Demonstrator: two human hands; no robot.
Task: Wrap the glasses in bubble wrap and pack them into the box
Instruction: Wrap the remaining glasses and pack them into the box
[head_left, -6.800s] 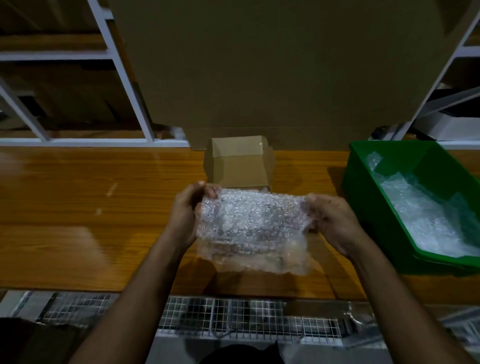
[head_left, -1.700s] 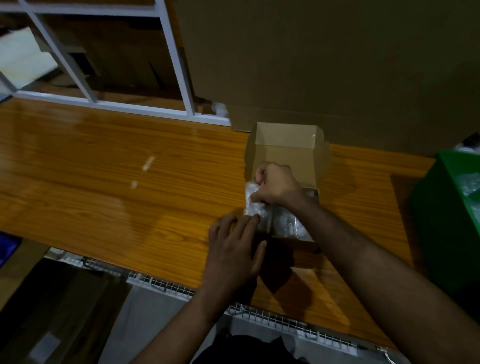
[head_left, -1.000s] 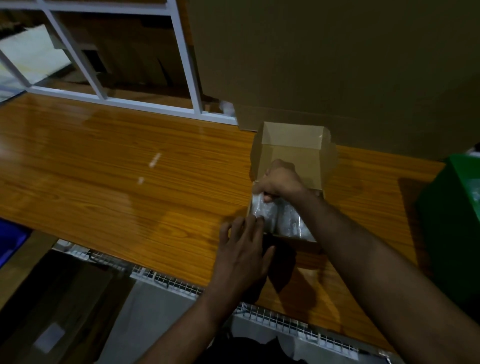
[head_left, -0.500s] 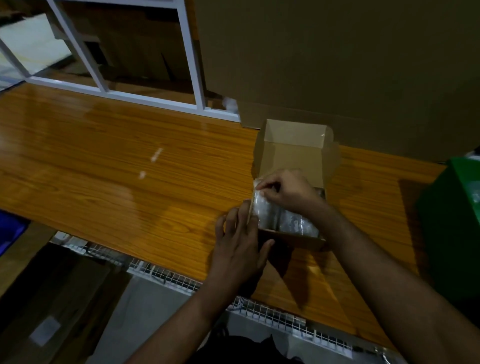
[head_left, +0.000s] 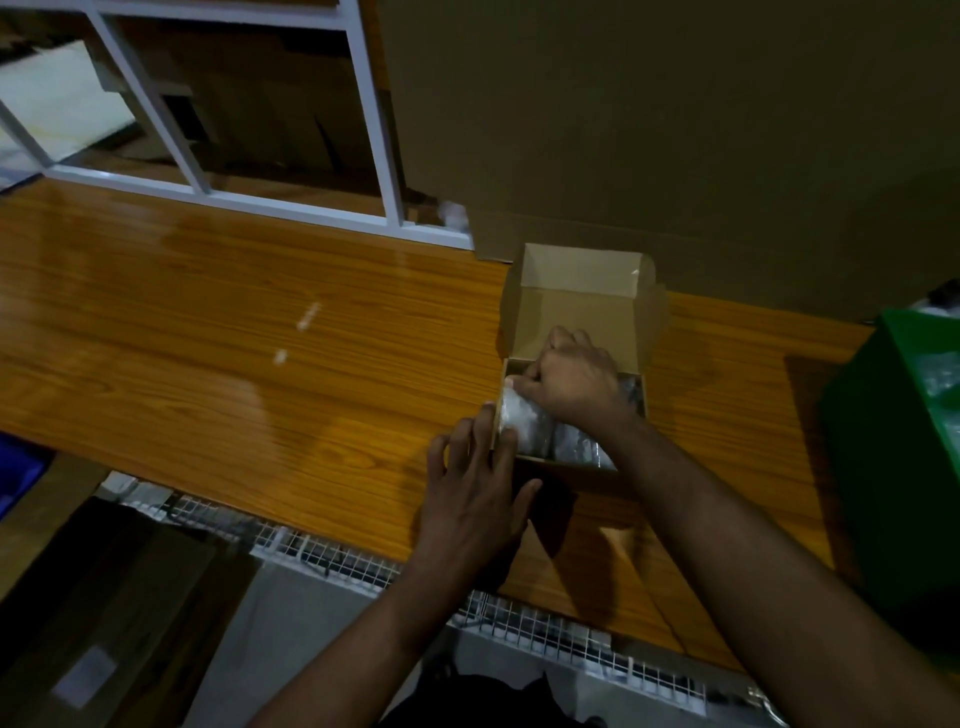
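surface: wooden table (head_left: 208, 332) | on it: open cardboard box (head_left: 576, 312), green bin (head_left: 883, 441)

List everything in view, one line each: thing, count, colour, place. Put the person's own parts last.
Small open cardboard box: one, brown, far side of the table, lid up.
Bubble-wrapped bundle: one, clear silvery, inside the box.
Glossy wooden table: one, orange-brown, across the middle.
Large cardboard sheet: one, brown, upright behind the box.
Green plastic bin: one, right edge, clear wrap inside.
White metal shelf frame: one, upper left.
Wire mesh: one, white, under the near table edge.
Left hand: fingers against the box's near left corner.
Right hand: curled on the bundle, in the box.
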